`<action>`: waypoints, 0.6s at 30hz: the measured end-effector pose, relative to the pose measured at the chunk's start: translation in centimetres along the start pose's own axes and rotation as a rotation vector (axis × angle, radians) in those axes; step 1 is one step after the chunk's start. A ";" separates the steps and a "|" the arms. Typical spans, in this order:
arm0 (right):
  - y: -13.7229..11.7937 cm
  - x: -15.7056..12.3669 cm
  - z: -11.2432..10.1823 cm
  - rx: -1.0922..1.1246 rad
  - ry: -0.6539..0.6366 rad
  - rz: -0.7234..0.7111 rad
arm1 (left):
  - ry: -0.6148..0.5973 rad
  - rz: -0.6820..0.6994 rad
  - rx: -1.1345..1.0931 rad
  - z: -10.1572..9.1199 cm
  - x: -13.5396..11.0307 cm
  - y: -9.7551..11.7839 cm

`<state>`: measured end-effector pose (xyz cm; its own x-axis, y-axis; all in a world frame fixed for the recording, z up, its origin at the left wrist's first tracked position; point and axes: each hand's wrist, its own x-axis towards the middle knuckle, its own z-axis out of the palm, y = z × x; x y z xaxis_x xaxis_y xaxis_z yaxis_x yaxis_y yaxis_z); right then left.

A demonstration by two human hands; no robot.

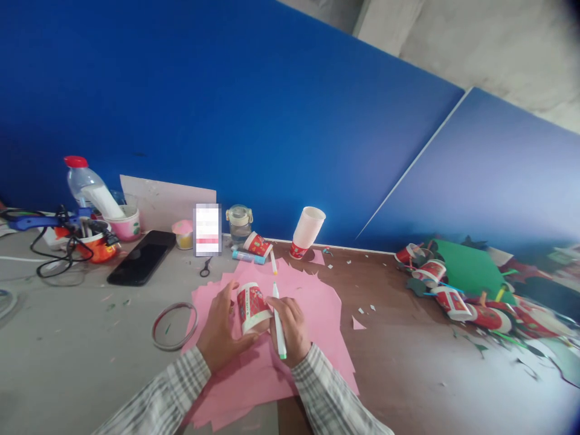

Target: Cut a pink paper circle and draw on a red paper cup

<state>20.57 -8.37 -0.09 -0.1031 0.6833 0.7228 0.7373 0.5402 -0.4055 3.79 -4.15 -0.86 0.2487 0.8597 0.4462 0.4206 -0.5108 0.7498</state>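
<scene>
A red and white paper cup [252, 306] lies on its side on pink paper [317, 308]. My left hand [220, 331] is wrapped round the cup's left side, holding it. My right hand [290, 326] is closed on a white marker [278, 320] with a green end, its tip up near the cup's right edge, and the fingers also touch the cup. Both sleeves are checked.
At the back stand a stack of white cups [307, 231], another cup on its side [258, 244], a glass jar [238, 222], scissors [206, 266], a glue stick [248, 257], a black phone [142, 257] and a bottle [90, 187]. A tape ring [174, 325] lies at left. Decorated cups and green paper [466, 272] crowd the right.
</scene>
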 end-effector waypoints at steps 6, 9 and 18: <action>-0.1 -0.2 -0.1 0.000 -0.032 -0.051 | -0.010 0.019 0.033 0.2 -0.1 -0.4; -0.1 -0.3 -0.2 -0.010 -0.047 -0.077 | -0.025 0.025 0.029 0.2 -0.1 -0.3; -0.5 0.1 -0.3 -0.018 -0.084 -0.172 | -0.080 0.003 0.008 0.1 -0.4 -0.7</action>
<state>20.38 -8.78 0.36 -0.2834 0.6208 0.7309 0.7158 0.6442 -0.2696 3.46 -4.12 -1.59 0.3191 0.8555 0.4078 0.4266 -0.5139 0.7443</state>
